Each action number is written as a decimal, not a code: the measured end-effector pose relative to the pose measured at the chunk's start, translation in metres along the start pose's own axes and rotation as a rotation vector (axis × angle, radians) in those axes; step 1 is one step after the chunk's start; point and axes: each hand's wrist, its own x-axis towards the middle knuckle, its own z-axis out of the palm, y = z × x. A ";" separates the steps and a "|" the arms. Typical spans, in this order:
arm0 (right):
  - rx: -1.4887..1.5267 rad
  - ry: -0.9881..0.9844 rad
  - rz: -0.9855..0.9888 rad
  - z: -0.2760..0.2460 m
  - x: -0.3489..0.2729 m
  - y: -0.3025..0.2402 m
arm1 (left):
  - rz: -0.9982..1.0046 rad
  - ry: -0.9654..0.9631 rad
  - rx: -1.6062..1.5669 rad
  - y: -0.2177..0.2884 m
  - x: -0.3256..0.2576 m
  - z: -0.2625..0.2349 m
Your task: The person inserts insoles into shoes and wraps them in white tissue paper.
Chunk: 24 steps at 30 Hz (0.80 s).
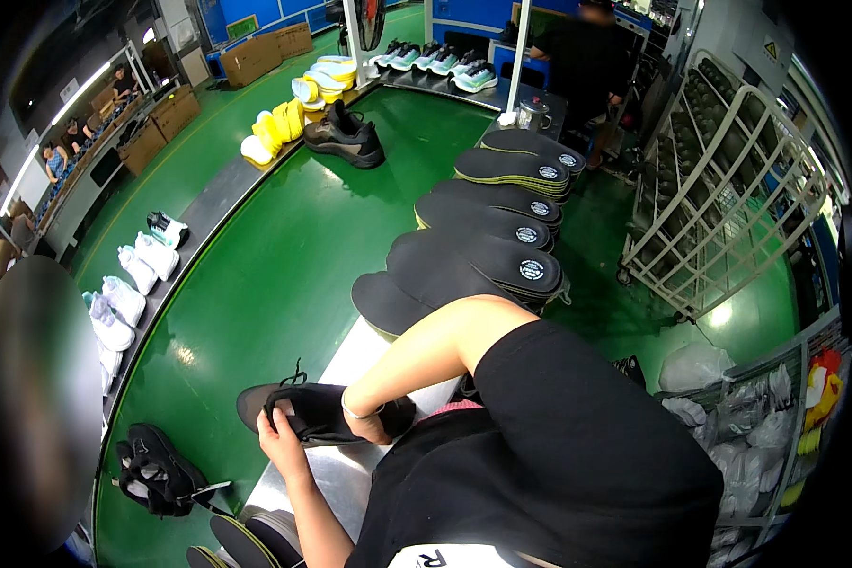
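Note:
A dark shoe (329,413) with a loose black lace lies on its side on a bare metal surface in front of me, toe to the left. My left hand (278,439) is closed on the edge of its upper, near a pale patch on the lining. Bent over the shoe from the right, my right hand (371,428) is at its opening toward the heel, a band round the wrist. The fingers of that hand are hidden against the shoe. Just beyond are several overlapping stacks of black insoles (435,270) with yellow-green edges.
A pair of black shoes (158,471) stands at left on the green belt (256,246), and more insoles (241,544) lie near my left forearm. A brown shoe (346,140) is farther off. White shoes (123,298) and yellow pieces (279,128) line the ledge. A wheeled rack (719,218) is at right.

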 end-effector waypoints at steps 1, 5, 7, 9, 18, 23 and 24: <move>0.045 -0.012 -0.001 0.000 -0.001 0.003 | 0.011 -0.001 0.003 0.002 0.001 0.001; 0.265 0.469 0.007 0.003 0.010 0.011 | 0.039 0.005 0.024 0.004 -0.002 0.002; 0.122 0.743 0.000 0.008 0.016 0.004 | 0.022 0.020 0.018 0.004 -0.005 0.001; 0.153 0.549 0.060 -0.002 0.023 0.003 | 0.043 0.056 0.044 0.003 -0.004 0.004; -0.022 0.505 0.100 0.000 0.034 -0.014 | 0.182 0.074 0.370 0.027 -0.030 0.023; -0.075 0.487 0.100 0.007 0.034 -0.013 | 0.344 0.092 0.397 0.024 -0.036 0.028; -0.085 0.487 0.096 0.006 0.034 -0.012 | 0.355 0.116 0.402 0.021 -0.036 0.029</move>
